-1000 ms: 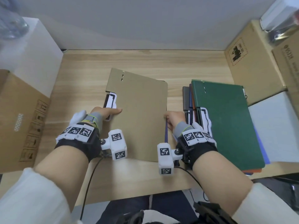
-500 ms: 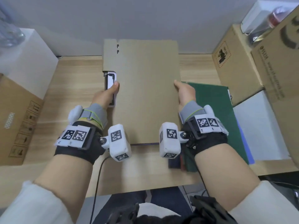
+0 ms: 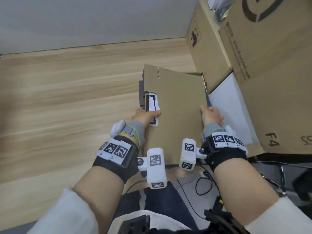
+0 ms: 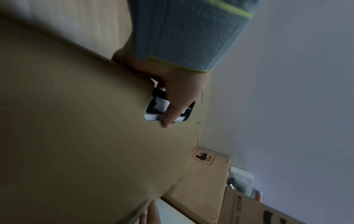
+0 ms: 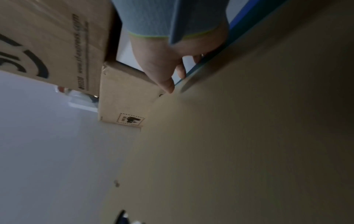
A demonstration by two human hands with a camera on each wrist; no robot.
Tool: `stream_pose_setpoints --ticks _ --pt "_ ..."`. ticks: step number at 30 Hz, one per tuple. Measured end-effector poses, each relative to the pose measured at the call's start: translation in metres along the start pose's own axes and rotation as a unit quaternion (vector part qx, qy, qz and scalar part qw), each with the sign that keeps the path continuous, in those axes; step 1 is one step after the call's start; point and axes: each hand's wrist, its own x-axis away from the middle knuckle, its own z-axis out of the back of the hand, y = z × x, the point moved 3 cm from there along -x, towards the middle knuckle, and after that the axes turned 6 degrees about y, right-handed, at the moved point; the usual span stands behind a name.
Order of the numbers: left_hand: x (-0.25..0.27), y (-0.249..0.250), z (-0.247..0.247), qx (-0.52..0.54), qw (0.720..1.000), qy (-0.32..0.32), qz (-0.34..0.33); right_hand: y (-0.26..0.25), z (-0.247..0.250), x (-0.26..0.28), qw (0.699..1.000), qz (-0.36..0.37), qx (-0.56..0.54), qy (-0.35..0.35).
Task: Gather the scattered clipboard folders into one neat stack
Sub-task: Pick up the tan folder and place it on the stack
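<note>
A tan clipboard folder [image 3: 177, 112] with a white clip [image 3: 152, 105] on its left edge lies over the stack of folders at the table's right end. My left hand [image 3: 148, 114] grips its left edge, thumb on the clip [image 4: 164, 109]. My right hand [image 3: 211, 115] grips the right edge [image 5: 184, 78], fingers curled underneath. Of the stack, only grey edges [image 3: 141, 93] at the left, a green corner [image 3: 196, 74] and a blue edge [image 3: 208, 100] show. I cannot tell whether the tan folder [image 4: 76, 136] rests on the stack.
Two cardboard boxes [image 3: 207, 39] [image 3: 273, 65] stand close against the stack on the right, with a white box [image 3: 231, 107] between them and the folders. The bare wooden table [image 3: 67, 98] stretches left. Behind is a grey wall. Cables [image 3: 202, 186] hang below the table's front edge.
Both hands lifted the tan folder from the middle of the table and carried it right, over the green-topped stack. The green folder is now almost wholly covered.
</note>
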Motion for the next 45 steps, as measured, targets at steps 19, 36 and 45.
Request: stream_pose_setpoints --ticks 19,36,45 --pt "0.003 -0.006 0.084 0.016 0.993 0.112 0.045 -0.015 -0.073 0.056 0.994 0.055 -0.028 -0.088" --pt "0.01 -0.018 0.139 0.026 0.972 0.233 -0.005 -0.041 -0.083 0.048 0.975 0.145 0.149 -0.084" --pt "0.012 -0.016 0.136 0.022 0.97 0.24 -0.013 -0.052 -0.063 0.042 0.989 0.043 0.043 -0.135"
